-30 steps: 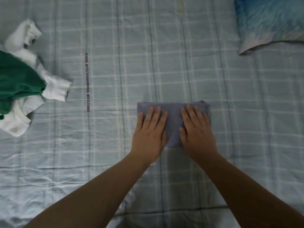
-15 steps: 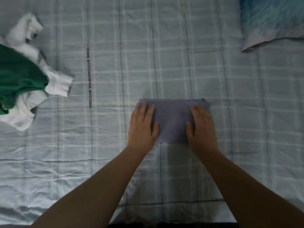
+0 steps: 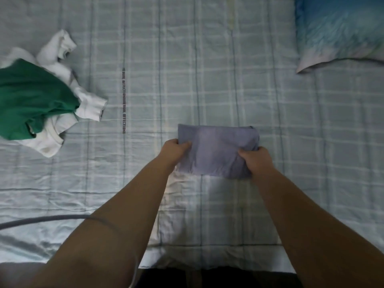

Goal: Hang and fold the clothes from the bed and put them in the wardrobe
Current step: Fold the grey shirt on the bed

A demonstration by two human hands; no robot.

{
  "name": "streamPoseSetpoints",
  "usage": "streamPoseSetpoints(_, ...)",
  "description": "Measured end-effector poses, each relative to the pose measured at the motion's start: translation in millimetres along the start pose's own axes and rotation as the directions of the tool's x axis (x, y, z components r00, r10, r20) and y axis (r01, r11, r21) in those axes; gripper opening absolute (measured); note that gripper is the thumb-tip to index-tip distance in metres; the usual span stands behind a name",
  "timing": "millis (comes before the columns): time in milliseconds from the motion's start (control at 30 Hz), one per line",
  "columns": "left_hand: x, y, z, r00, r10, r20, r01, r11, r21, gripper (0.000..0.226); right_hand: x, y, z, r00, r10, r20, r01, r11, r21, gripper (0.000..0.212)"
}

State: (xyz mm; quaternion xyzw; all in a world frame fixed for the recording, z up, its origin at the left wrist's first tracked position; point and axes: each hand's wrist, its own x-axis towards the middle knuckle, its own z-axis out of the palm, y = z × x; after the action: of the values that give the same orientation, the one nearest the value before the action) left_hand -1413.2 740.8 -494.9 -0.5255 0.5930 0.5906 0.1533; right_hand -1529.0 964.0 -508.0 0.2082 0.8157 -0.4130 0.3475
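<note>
From the head view, you are looking down at a bed (image 3: pixel 207 59) covered in a pale blue checked sheet, and a folded grey-lilac garment (image 3: pixel 216 150) is lying near the middle of it, close to the near edge. Your left hand (image 3: pixel 174 148) is gripping the garment's left edge, with the thumb pressing on top of the cloth and the other fingers curling under it. Your right hand (image 3: pixel 254 161) is closing around the garment's right end near its lower corner, bunching the fabric into a fist-like grip, so the cloth is wrinkling there. Both forearms are reaching in from the bottom of the frame, and a thin grey cord (image 3: pixel 41 219) is running across your left forearm. Well apart from the folded piece, at the left side of the bed, a crumpled green garment (image 3: pixel 35 100) is lying on top of a rumpled white garment (image 3: pixel 89 104), whose sleeves and cuffs are sticking out around it. A blue pillow (image 3: pixel 340 30) is resting at the top right corner. A line of small dark lettering (image 3: pixel 123 100) is running along the sheet between the pile and the folded garment. No container is showing in this view.
</note>
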Motion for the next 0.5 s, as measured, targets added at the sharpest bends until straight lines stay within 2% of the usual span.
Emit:
streamPoseSetpoints(100, -20.8, 0.1, -6.0, 0.998, 0.061, 0.023, -0.057, 0.990, -0.130, 0.043, -9.6, -5.3, -11.9, 0.994, -0.017, 0.111, -0.005, 0.981, 0.194, 0.044)
streamPoseSetpoints(233, -73.6, 8.0, -35.3, 0.983, 0.159, 0.094, -0.116, 0.926, -0.359, 0.043, -49.1, -28.1, -37.3, 0.919, -0.208, 0.334, 0.073, 0.924, 0.375, 0.053)
streamPoseSetpoints(333, -131.7, 18.5, -75.5, 0.963, 0.249, 0.103, -0.176, 0.872, -0.457, 0.051, -100.2, -58.7, -50.5, 0.827, -0.311, 0.468, 0.108, 0.905, 0.411, 0.046)
streamPoseSetpoints(500, -248.2, 18.5, -156.0, 0.925, 0.376, 0.051, -0.291, 0.789, -0.540, 0.048, -221.4, -118.3, -56.2, 0.687, -0.426, 0.588, 0.200, 0.889, 0.411, 0.050)
